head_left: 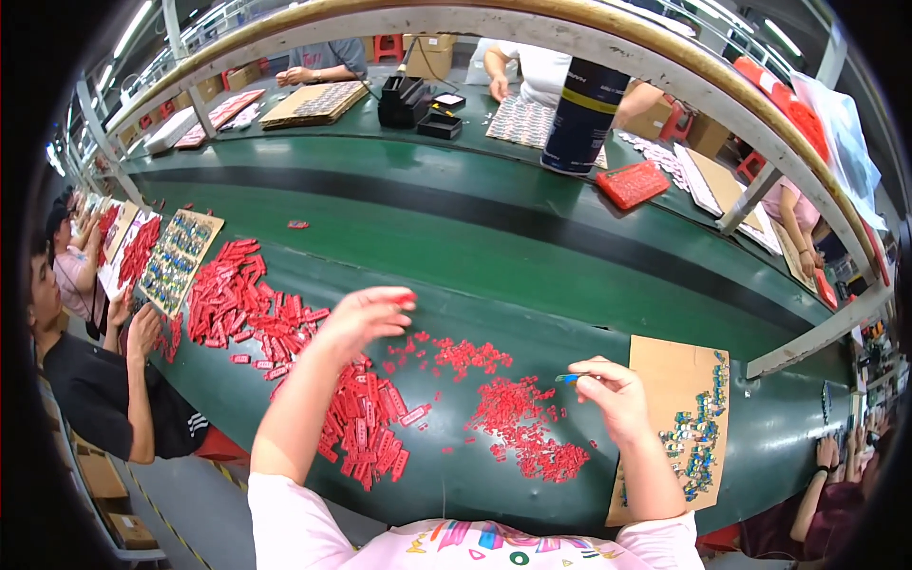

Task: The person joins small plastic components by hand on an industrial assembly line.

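Note:
My left hand (366, 318) hovers over the bench beside the red pieces, its fingertips closed on a small red piece (407, 300). In my right hand (613, 389), thumb and fingers pinch a small blue-and-green electronic part (570, 377). Beneath and between the hands lie two heaps of tiny red plastic pieces (518, 408). A large spread of flat red plastic casings (366, 427) lies under and left of my left forearm. To the right of my right hand, a cardboard sheet (651, 366) carries many small electronic boards (698, 437).
A green conveyor belt (408, 214) runs beyond the bench, under a metal frame rail (456, 21). A dark cylinder (584, 119) and a red pouch-like item (634, 183) stand across it. At left, a co-worker (104, 389) handles another board-covered sheet (180, 261).

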`<state>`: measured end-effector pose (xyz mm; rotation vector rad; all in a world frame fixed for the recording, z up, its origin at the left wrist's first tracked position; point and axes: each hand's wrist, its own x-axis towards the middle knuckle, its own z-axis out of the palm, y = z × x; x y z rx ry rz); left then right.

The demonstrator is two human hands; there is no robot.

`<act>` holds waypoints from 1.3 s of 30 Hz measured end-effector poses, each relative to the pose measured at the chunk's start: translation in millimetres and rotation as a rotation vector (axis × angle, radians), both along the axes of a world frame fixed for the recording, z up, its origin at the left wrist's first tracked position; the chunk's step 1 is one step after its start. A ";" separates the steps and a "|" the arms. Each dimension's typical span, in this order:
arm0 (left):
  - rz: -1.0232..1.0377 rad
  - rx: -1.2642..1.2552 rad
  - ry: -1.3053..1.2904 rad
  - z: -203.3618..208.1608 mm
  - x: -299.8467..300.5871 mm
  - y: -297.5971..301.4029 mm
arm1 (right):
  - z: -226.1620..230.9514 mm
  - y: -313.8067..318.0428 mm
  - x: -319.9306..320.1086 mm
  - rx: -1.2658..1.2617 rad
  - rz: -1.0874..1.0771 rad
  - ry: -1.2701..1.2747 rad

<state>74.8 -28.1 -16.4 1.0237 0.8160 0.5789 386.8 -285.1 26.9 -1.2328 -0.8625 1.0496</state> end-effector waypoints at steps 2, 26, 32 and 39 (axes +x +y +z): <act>-0.098 -0.103 -0.090 5.0 30.6 -27.5 | -0.4 3.3 -4.3 -0.021 0.017 -0.060; -0.148 0.182 0.019 30.9 98.7 -148.9 | -0.1 16.9 -15.6 0.164 -0.060 -0.648; -0.181 0.077 0.017 30.1 93.8 -152.0 | -5.8 7.6 -14.0 0.288 -0.038 -0.788; -0.194 0.126 -0.059 23.3 95.3 -154.4 | -12.0 10.0 -20.2 0.371 -0.042 -0.920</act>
